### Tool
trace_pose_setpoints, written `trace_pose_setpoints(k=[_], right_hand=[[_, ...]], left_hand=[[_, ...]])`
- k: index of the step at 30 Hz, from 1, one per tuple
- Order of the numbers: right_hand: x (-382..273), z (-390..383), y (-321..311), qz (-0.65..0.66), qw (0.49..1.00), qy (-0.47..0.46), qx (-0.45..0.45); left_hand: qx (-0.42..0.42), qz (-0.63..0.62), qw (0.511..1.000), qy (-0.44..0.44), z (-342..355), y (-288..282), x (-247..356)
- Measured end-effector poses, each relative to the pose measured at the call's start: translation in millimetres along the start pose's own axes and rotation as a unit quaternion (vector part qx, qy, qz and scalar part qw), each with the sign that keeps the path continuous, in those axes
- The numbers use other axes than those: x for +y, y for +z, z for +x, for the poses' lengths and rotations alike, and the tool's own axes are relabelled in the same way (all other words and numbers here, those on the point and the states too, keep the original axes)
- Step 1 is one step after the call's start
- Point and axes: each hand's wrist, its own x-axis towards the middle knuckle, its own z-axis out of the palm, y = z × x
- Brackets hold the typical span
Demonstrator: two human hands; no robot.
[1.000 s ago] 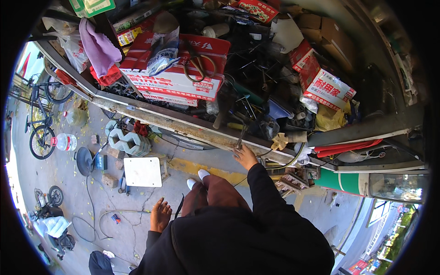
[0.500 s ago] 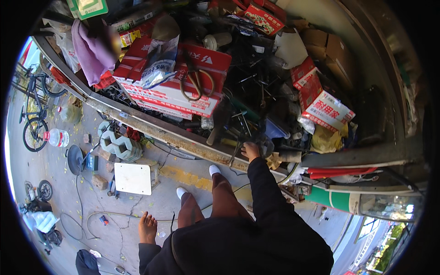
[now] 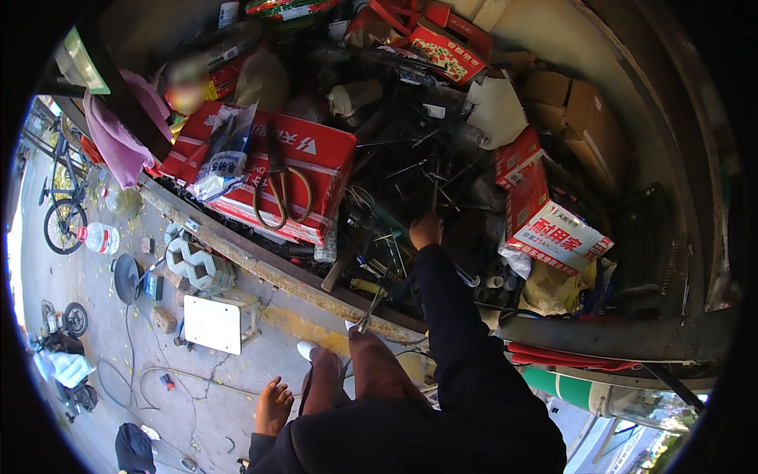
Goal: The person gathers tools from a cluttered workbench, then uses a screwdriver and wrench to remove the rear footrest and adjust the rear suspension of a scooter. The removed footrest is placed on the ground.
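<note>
My right hand reaches into the deep, cluttered bin, its fingers closed among dark metal tools. A thin shaft rises just beyond the fist; what the fingers grip is hidden. Past the hand lies a tangle of slim metal tools. To its left, a large red carton carries shears with brown looped handles and a blue-and-white plastic packet. Right of the hand stands a red-and-white box. My left hand hangs low over the pavement, fingers apart and nothing in it.
The bin's rusty front rim runs between my legs and the tools. On the pavement stand a white-topped stool, grey hollow blocks, a round dark pan and a water bottle. A hose trails across the ground.
My right hand has moved from the front rim farther into the bin, among the tools. The view has shifted forward over the bin. My left hand still hangs open.
</note>
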Motion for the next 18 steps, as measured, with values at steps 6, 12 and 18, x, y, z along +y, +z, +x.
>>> trace_pose_setpoints(k=[6, 12, 18], right_hand=[[10, 60, 27, -0.060, 0.984, 0.162, -0.048], [33, 127, 26, 0.668, 0.626, 0.338, -0.216], [17, 153, -115, 0.775, 0.436, 0.327, -0.320]], left_hand=[[0.080, -0.021, 0.995, 0.060, -13, -13, 15], [0.081, -0.053, 0.995, 0.039, -17, -13, 1], [0.045, -0.042, 0.998, 0.028, -3, -2, -4]])
